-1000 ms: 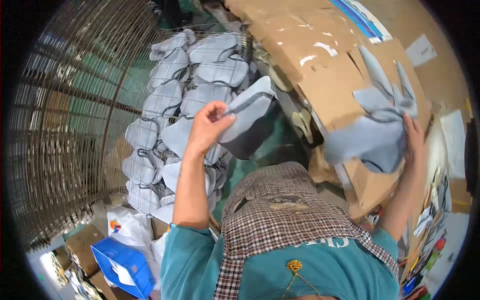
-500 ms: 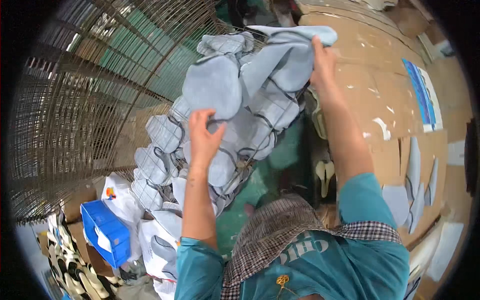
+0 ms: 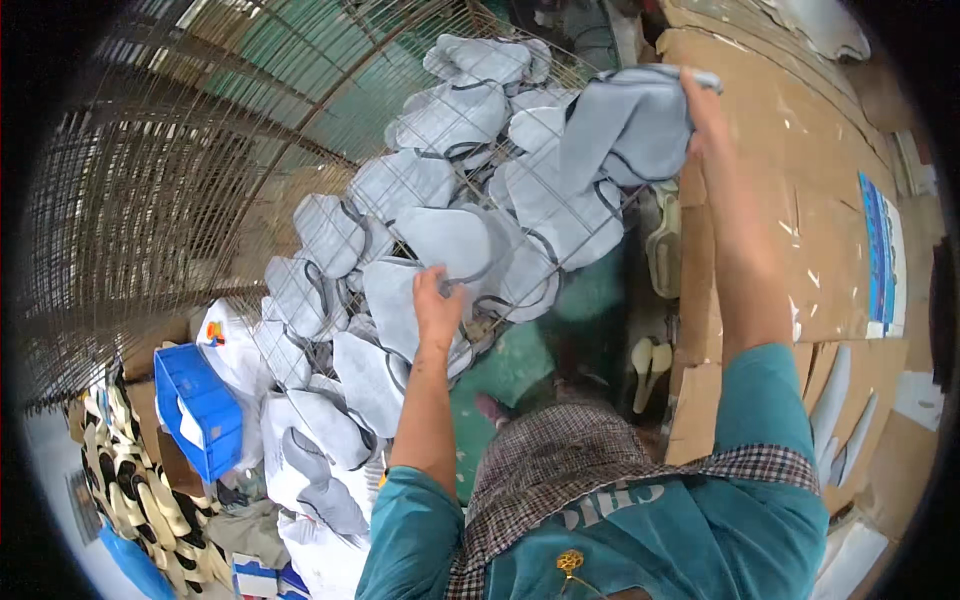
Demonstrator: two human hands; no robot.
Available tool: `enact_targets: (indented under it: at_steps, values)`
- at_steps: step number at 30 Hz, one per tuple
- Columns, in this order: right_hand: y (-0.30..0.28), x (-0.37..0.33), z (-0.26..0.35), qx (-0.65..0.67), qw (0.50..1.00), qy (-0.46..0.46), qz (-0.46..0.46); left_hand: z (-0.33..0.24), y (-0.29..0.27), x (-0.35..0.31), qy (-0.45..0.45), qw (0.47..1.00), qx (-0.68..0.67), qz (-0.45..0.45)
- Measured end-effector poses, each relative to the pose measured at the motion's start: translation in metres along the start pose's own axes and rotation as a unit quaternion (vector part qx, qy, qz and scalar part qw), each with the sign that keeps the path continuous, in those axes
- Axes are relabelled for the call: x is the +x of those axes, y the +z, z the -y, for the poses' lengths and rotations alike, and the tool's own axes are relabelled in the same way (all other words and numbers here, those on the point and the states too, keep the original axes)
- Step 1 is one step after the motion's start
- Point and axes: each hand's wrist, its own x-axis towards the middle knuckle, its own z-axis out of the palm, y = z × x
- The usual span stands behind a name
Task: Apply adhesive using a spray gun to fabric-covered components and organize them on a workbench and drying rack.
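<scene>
My right hand (image 3: 705,115) grips a folded bundle of grey fabric pieces (image 3: 635,125) by its right end, above the far right part of the wire rack (image 3: 300,150). The bundle sags in loose folds to the left of my fingers. My left hand (image 3: 438,310) is closed at the lower edge of one rounded grey fabric piece (image 3: 445,240), over the middle of the rack; its thumb stands slightly apart. Other grey pieces with dark edging, such as one grey piece (image 3: 330,235) to the left, lie overlapping in rows on the wires.
Brown cardboard (image 3: 770,200) covers the surface on the right. A blue crate (image 3: 200,412) and white bags (image 3: 235,345) stand at lower left, beside a heap of cream and black sole-shaped parts (image 3: 150,490). Green floor (image 3: 500,360) shows between the rack and me.
My left hand has moved down relative to the rack, and the grey piece near it now lies lower. My right hand and its bundle have shifted right. The view has shifted too.
</scene>
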Motion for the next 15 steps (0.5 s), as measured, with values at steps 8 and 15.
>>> enact_targets:
  at_steps: [8, 15]
  values:
    - [0.064, -0.015, 0.06, 0.169, 0.984, -0.027, 0.045, -0.023, 0.018, -0.04, 0.057, 0.994, 0.094, 0.022]
    - [0.053, -0.078, -0.142, 0.106, 0.987, 0.091, -0.074, -0.027, 0.029, -0.051, 0.062, 0.99, 0.125, 0.035]
